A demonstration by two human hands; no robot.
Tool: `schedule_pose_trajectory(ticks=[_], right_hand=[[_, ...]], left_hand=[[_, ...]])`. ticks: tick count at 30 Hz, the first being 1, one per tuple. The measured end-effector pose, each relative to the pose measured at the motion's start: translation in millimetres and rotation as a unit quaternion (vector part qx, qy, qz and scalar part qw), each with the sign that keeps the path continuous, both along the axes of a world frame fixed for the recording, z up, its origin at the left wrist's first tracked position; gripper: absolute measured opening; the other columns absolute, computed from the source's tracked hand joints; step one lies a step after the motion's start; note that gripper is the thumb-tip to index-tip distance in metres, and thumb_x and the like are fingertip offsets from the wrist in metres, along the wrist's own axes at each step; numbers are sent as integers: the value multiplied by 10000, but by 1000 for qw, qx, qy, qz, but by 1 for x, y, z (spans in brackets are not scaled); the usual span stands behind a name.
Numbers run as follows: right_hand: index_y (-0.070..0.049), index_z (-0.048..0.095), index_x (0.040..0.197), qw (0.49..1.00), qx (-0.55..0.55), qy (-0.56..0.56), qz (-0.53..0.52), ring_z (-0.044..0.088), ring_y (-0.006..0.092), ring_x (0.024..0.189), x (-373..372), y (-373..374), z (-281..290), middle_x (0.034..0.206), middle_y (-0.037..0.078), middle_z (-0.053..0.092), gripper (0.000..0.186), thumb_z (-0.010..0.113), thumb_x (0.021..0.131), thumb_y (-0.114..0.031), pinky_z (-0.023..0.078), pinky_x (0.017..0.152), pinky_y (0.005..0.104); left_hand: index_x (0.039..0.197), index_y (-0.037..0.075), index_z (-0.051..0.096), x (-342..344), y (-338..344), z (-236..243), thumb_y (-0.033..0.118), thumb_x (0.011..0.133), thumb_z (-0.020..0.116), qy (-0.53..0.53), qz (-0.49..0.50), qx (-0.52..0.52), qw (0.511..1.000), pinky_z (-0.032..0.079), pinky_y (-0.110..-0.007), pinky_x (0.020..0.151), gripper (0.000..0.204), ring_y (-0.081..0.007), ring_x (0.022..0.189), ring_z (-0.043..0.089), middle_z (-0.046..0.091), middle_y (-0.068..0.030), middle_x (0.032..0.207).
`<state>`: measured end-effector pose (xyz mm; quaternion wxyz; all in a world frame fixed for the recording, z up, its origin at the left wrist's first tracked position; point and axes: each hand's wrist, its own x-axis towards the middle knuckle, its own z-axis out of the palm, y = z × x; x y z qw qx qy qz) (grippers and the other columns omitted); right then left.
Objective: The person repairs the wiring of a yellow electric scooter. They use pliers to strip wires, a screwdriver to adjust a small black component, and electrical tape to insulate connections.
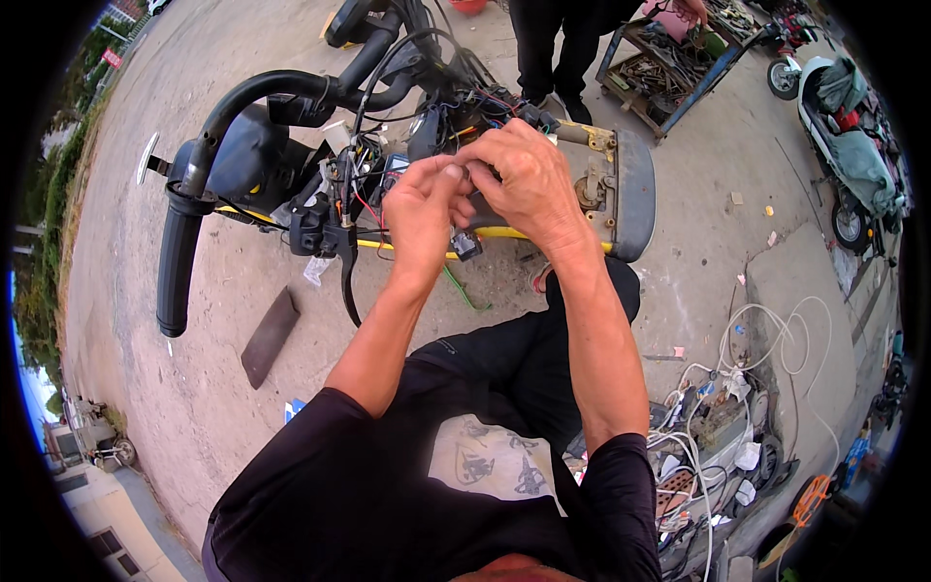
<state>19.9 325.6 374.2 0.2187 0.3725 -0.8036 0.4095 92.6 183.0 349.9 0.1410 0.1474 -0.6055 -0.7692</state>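
Note:
My left hand [427, 199] and my right hand [519, 175] meet above the opened body of a yellow and black scooter [504, 233]. Fingers of both are pinched close together, and whatever lies between the fingertips is too small or hidden to make out. Loose electrical wires [364, 179], some red and black, spread from the scooter around and behind my hands. Left of them hangs a black brake lever [349, 272] beside a switch housing [312, 225]. The curved black handlebar [242, 92] ends in a rubber grip [175, 262]. A grey rear piece [635, 194] lies to the right.
A dark flat board [271, 337] lies on the concrete at left. Someone in dark trousers [543, 48] stands beyond the scooter, near a metal cart [669, 78] of tools. White cable [693, 446] tangles with scraps at lower right. Another scooter [849, 145] stands far right.

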Motion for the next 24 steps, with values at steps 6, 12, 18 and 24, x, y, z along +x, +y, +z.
schedule_pose_trajectory(ticks=[6, 12, 18, 24], right_hand=[[-107, 799, 931, 999, 18, 26, 1, 667, 278, 866, 1, 2, -3, 891, 22, 739, 73, 751, 876, -108, 557, 770, 425], [-89, 786, 972, 999, -31, 10, -18, 672, 286, 884, 2, 6, -4, 918, 38, 736, 102, 754, 876, -89, 563, 789, 424], [-70, 787, 1011, 995, -70, -56, -38, 686, 294, 924, 7, 14, -5, 960, 64, 750, 134, 746, 884, -68, 566, 810, 411], [-52, 793, 1057, 961, -184, -206, -27, 699, 217, 848, 21, 24, -10, 964, 82, 751, 148, 758, 913, -46, 559, 781, 340]], left_hand=[[1090, 14, 657, -1, -6, 1, 177, 1114, 615, -45, -63, -124, 989, 418, -222, 490, 170, -84, 598, 607, 670, -17, 833], [1029, 48, 634, -4, -18, 3, 269, 1129, 580, -100, -141, 21, 985, 316, -212, 466, 248, -64, 570, 519, 607, 14, 831], [1074, 22, 646, -3, -11, 7, 218, 1077, 678, -36, -94, -69, 993, 363, -210, 498, 198, -53, 608, 526, 619, 9, 850], [1073, 4, 691, 0, 1, 0, 150, 1028, 732, -15, 8, -281, 960, 512, -255, 622, 158, -96, 678, 629, 721, -38, 857]])
